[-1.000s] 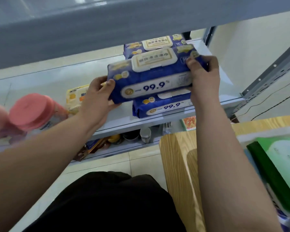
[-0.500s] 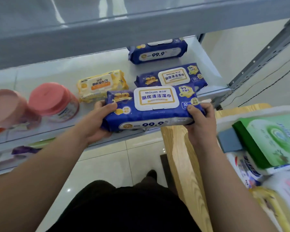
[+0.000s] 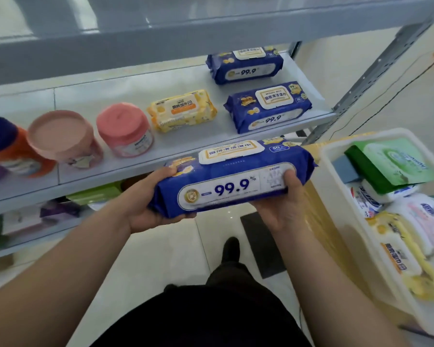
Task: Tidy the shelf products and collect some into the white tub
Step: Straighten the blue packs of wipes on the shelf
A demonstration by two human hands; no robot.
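Observation:
Both hands hold a blue wipes pack (image 3: 232, 177) marked 99.9% in front of the grey shelf (image 3: 125, 159), clear of its front edge. My left hand (image 3: 148, 201) grips the pack's left end from below, thumb on top. My right hand (image 3: 283, 204) grips its right end. The white tub (image 3: 341, 196) sits to the right on a wooden surface, holding a green pack (image 3: 391, 164), a yellow pack (image 3: 401, 261) and white bottles. Two more blue packs (image 3: 268, 108) (image 3: 246, 66) and a yellow pack (image 3: 182, 111) lie on the shelf.
Pink-lidded jars (image 3: 124, 130) (image 3: 63, 139) and an orange bottle with a blue cap (image 3: 8, 149) stand at the shelf's left. An upper shelf (image 3: 186, 23) overhangs. A lower shelf (image 3: 35, 221) carries green and purple items. White tiled floor (image 3: 161, 259) lies below, with my dark shoe (image 3: 231, 249).
Both hands lifted the top blue pack off the stack, pulled it out from the shelf and brought it down and toward the tub; the pack beneath stays on the shelf.

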